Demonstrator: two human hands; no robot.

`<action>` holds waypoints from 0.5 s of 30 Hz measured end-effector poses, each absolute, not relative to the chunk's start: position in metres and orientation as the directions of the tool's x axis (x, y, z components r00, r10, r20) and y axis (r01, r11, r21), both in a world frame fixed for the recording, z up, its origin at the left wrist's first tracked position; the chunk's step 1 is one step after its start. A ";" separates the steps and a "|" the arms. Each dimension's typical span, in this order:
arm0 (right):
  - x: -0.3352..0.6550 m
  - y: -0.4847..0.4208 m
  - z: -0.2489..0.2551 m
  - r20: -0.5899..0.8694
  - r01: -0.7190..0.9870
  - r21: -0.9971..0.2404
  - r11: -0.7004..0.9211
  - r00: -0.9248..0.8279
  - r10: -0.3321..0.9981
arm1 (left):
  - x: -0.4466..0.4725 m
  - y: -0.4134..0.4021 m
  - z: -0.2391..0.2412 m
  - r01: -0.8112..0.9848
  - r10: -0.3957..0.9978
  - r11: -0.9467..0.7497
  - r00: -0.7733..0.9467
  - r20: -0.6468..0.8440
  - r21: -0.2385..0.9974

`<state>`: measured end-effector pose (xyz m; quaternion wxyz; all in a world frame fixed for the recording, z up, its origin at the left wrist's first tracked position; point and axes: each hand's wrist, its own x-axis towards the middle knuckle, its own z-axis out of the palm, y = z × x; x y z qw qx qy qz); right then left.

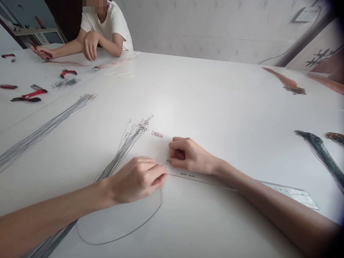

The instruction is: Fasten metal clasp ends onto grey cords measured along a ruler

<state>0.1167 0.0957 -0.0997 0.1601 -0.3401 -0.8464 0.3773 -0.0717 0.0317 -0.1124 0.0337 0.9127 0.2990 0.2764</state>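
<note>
Grey wire leaders [126, 147] lie at 9 o'clock on a white table [215, 100]. Red-handled pliers [68, 73] are seen at 10 o'clock, an orange-brown tuft [287, 82] at 2, and a dark green tuft [319, 154] at 3. Black marks are printed on a clear ruler [285, 190] at 4.

A: Where does this view look from?
B: The person's head, facing forward and down.
A: How near?
B: Close above the left hand [137, 180] and right hand [190, 156], with the white surface [215, 100] running toward the frame's top.
</note>
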 end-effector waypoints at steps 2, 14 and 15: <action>0.117 0.096 -0.099 0.009 0.456 -0.749 0.481 -0.719 0.695 | -0.072 0.032 -0.112 0.529 0.566 -0.818 0.671 0.479 0.227; 0.116 0.096 -0.099 0.012 0.455 -0.750 0.480 -0.717 0.697 | -0.071 0.030 -0.108 0.538 0.583 -0.810 0.690 0.429 0.235; 0.116 0.096 -0.100 0.015 0.452 -0.751 0.481 -0.717 0.697 | -0.071 0.030 -0.108 0.540 0.584 -0.809 0.693 0.423 0.232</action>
